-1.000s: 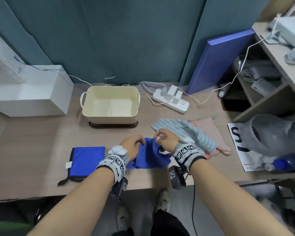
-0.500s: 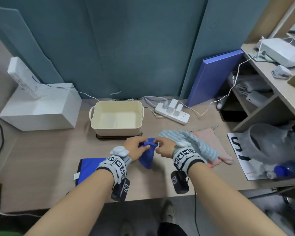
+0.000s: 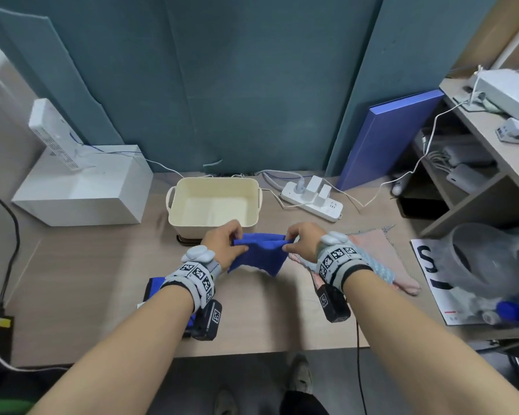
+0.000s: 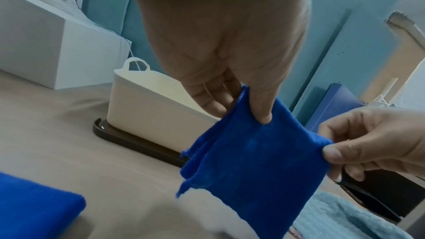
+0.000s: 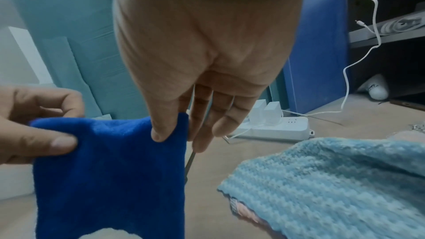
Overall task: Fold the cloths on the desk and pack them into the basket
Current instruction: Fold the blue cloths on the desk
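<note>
A small blue cloth (image 3: pixel 259 253) hangs in the air just in front of the cream basket (image 3: pixel 213 223). My left hand (image 3: pixel 226 244) pinches its top left corner and my right hand (image 3: pixel 300 242) pinches its top right corner, stretching the top edge between them. In the left wrist view the blue cloth (image 4: pixel 248 166) hangs doubled below the left hand (image 4: pixel 250 110); the right wrist view shows the right hand (image 5: pixel 171 130) pinching the blue cloth (image 5: pixel 110 170). The basket is empty. A folded blue cloth (image 3: pixel 155 290) lies under my left forearm. A light blue knitted cloth (image 5: pixel 333 184) lies over a pink cloth (image 3: pixel 378 250) at right.
A white box (image 3: pixel 81 190) with a white device on it stands at back left. A power strip (image 3: pixel 312 200) with plugs and cables lies behind the basket's right side. A blue board (image 3: pixel 384 139) leans on the wall; shelves (image 3: pixel 477 163) and a magazine (image 3: pixel 432 280) are at right.
My hands have lifted the blue cloth off the desk and drawn apart, spreading its top edge. The view has tilted upward.
</note>
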Demonstrator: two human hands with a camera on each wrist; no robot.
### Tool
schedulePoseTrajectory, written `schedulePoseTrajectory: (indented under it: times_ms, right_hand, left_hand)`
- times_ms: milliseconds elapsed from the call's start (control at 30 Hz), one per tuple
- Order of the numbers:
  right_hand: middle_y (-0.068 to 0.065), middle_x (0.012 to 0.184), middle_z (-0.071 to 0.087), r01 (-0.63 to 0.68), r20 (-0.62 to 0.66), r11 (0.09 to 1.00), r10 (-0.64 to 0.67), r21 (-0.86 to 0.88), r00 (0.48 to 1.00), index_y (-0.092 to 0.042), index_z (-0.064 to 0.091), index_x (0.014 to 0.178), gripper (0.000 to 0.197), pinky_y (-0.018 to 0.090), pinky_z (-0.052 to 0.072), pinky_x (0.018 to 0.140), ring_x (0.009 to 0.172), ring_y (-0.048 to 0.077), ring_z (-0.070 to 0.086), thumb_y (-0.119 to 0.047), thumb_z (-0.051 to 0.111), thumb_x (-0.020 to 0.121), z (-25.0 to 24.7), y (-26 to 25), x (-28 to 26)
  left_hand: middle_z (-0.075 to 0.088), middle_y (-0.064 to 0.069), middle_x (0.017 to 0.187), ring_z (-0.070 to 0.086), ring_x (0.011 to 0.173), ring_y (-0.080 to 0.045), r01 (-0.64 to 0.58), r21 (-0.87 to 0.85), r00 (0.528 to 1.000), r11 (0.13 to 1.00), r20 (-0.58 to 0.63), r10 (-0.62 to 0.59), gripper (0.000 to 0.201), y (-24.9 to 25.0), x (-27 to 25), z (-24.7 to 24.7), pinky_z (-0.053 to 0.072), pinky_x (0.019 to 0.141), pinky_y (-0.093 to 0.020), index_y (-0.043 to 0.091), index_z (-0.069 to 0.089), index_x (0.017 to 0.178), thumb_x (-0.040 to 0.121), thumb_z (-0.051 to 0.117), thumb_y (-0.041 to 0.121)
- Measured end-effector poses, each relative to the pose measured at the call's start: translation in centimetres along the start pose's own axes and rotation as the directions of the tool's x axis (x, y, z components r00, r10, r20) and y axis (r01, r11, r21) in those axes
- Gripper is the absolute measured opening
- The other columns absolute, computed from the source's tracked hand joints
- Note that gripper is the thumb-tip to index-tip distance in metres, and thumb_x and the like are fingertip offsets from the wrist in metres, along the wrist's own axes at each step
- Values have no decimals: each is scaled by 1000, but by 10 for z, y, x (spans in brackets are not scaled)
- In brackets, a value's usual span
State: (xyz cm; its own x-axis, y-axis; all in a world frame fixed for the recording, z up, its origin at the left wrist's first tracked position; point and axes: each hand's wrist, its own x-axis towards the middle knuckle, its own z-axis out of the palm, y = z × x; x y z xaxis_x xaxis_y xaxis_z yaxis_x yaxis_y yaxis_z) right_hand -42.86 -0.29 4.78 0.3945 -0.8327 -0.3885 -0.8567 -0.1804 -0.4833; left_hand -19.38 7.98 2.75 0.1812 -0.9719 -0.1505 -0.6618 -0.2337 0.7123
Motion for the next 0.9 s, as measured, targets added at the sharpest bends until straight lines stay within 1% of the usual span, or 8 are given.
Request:
schedulePoseTrajectory:
  times_ms: [100,167,333,433,500,633,767,900]
  right_hand:
    - [11,85,77,42,-19,988,-40,151,999,-22,66,86,16,43,63,78,64,22,76,-9,74,85,-8,-2,1]
    - [12,87,76,68,-32,977,-63,204,998,-21,62,101,28,39,62,74,53,15,72,1,69,86,-12,-2,0]
    - [12,88,75,54,-25,971,-50,232,998,-14,63,89,19,30,61,62,63,21,77,5,64,93,-11,-3,-2]
    - [6,85,72,56,-94,954,-30,294,995,-17,63,83,23,39,64,72,73,22,75,6,66,89,-15,-5,2]
    - [-1,85,74,40,-141,969,-5,244,990,-24,66,78,23,33,59,75,77,18,70,-3,74,81,-19,-7,2]
    - [-5,77,69,18,-101,974,5,224,995,-26,66,73,30,20,49,60,62,7,60,2,72,80,3,5,-13]
    - [-9,98,70,-46,218,997,32,57,975,-34,70,83,33,31,59,86,92,14,69,-5,56,76,54,33,-31]
    - [-7,102,66,-105,188,991,88,85,978,-34,68,96,35,34,56,89,94,18,64,-20,49,71,86,42,-38]
  left_hand:
    - [60,7,67,55,60,-13,-24,-73,1000,997,15,25,35,5,3,-9,52,61,-27,37,60,105,80,73,18]
    - [68,7,75,63,72,-15,-26,-51,998,998,54,28,23,2,5,-12,52,67,-25,35,66,101,85,72,21]
    - [61,7,83,59,75,-15,-54,83,995,995,85,47,12,3,2,-16,42,64,-24,32,64,82,88,70,22]
    - [56,6,86,57,72,-14,-43,107,999,993,-4,43,13,14,4,-18,39,61,-24,29,65,83,84,71,17]
    - [59,5,88,60,74,-14,-38,72,998,997,-39,41,13,18,5,-21,40,62,-23,26,67,83,81,74,15]
    - [63,1,89,60,76,-16,-49,72,998,996,32,47,22,3,-14,-9,43,68,-23,27,69,80,72,80,10]
    - [63,1,90,64,74,-17,49,240,935,969,330,-129,28,-44,-46,21,49,68,-26,38,64,76,67,86,22]
    - [55,3,99,62,82,-16,140,292,946,946,243,-215,17,-72,-59,46,48,74,-29,42,62,81,77,77,34]
